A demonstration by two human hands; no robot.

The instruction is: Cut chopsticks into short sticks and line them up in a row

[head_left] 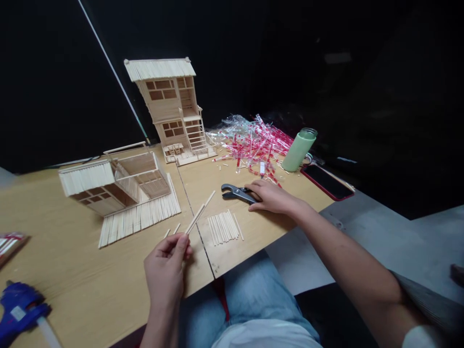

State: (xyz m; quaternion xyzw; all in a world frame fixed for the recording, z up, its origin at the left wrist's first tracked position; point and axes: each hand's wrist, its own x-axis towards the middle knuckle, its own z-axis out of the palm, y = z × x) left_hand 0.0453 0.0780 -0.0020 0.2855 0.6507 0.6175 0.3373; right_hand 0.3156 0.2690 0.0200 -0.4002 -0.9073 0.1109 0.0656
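Note:
Two thin wooden sticks (195, 217) are pinched between the thumb and fingers of my left hand (168, 261), their far ends pointing up and right. My right hand (271, 195) is closed over the handles of dark metal pliers (237, 192), which lie on the table with the jaws pointing left. Between my hands lies a row of several short cut sticks (224, 227), side by side. A couple of small stick pieces (177, 228) lie just beyond my left fingers. Part of the pliers' handles is hidden under my right hand.
A two-storey stick house (166, 104) stands at the back, with a smaller roofed stick model (119, 186) nearer left. Crumpled red and clear wrappers (253, 137), a green bottle (299, 151) and a phone (326, 181) lie right. A blue glue gun (21, 307) sits front left.

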